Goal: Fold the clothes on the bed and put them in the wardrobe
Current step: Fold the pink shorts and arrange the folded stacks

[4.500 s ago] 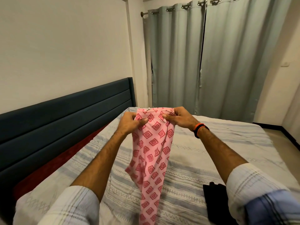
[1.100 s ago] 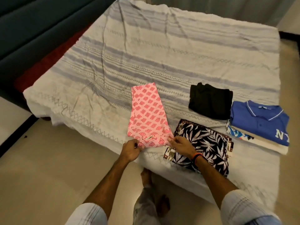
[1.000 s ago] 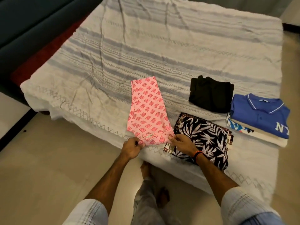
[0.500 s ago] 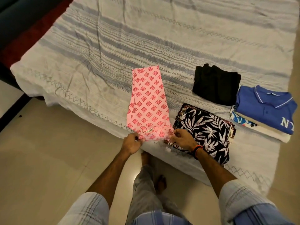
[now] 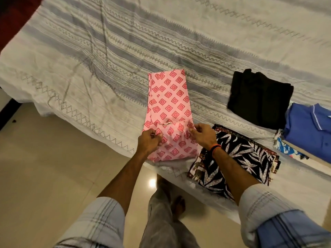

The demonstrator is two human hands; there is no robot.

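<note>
Hands, left (image 5: 149,141) and right (image 5: 203,134), grip pinching pink garment (image 5: 169,97); no legible writing.

A bed under a grey-and-white striped woven bedspread (image 5: 107,56) carries a long pink cloth with red diamond print (image 5: 169,102), a folded black garment (image 5: 259,101) to its right, a folded black-and-white leaf-print cloth (image 5: 240,158) near the edge, and a folded blue collared shirt (image 5: 309,129) atop other folded pieces
</note>
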